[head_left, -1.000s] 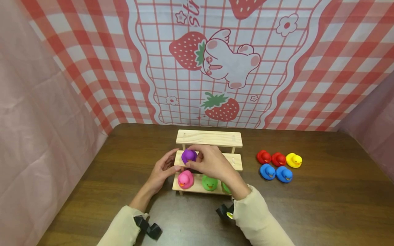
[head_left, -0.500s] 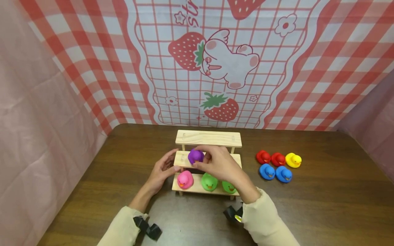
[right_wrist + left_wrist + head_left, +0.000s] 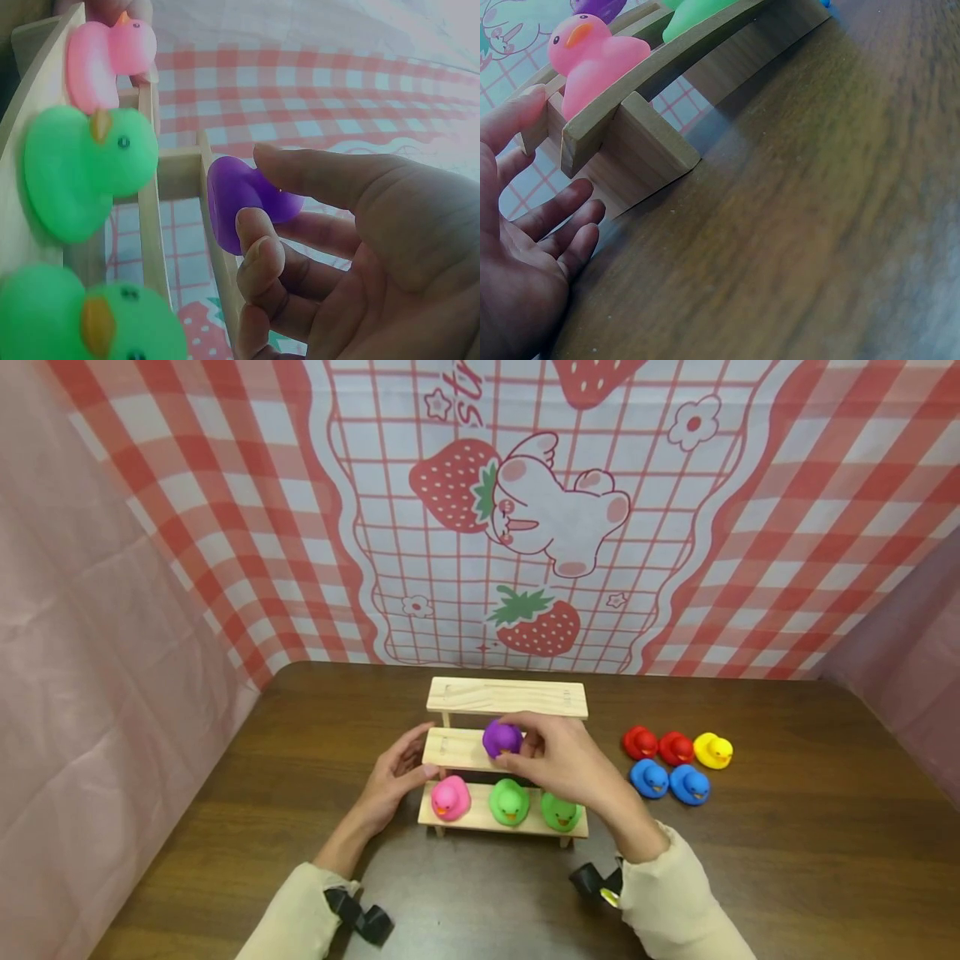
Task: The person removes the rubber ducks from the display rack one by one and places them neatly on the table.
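Observation:
In the head view, my right hand (image 3: 566,756) pinches a purple rubber duck (image 3: 501,739) between thumb and fingers at the middle tier of a small wooden three-step shelf (image 3: 459,748). The right wrist view shows the duck's base against or just over that board; I cannot tell which. My left hand (image 3: 390,785) is at the shelf's left end, its thumb touching the middle board and its other fingers relaxed, as the left wrist view shows. Along the bottom tier sit a pink duck (image 3: 451,798), a green duck (image 3: 509,802) and a second green duck (image 3: 561,811).
To the right on the brown table (image 3: 795,827) stand two red ducks (image 3: 641,742), a yellow duck (image 3: 713,750) and two blue ducks (image 3: 648,778), grouped closely. The top board (image 3: 507,697) bears no duck. Behind the table hangs a checked strawberry cloth (image 3: 525,543).
My right hand has slid the purple duck rightward along the middle tier, from its left end to about the middle. The second green duck has come into fuller view. My left hand has stayed put.

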A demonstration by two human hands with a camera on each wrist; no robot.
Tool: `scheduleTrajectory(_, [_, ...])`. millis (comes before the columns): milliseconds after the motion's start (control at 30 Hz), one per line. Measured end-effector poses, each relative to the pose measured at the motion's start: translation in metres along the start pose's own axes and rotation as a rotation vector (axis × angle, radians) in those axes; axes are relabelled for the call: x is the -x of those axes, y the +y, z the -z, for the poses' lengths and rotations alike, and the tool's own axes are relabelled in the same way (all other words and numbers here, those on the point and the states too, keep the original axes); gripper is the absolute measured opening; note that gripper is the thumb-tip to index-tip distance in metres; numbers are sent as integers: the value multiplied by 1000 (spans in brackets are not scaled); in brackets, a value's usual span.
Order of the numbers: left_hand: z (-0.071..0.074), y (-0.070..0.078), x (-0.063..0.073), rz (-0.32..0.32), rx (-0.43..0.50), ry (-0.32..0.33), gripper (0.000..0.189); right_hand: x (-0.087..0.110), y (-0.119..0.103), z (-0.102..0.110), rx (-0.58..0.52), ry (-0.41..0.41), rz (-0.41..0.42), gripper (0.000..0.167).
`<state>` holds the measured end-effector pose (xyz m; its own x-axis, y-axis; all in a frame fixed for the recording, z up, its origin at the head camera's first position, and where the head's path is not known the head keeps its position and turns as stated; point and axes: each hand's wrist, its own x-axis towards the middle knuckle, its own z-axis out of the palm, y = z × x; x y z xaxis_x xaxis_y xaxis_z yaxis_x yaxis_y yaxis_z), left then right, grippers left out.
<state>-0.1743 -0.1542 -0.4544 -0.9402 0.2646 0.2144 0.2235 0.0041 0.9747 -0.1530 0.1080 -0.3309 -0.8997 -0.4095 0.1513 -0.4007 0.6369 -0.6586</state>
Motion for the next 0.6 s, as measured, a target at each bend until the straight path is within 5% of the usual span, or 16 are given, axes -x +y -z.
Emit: scheduleTrajectory(600, [0,1,0,-1,-2,-1,61,26,22,33,64,33,-71,40])
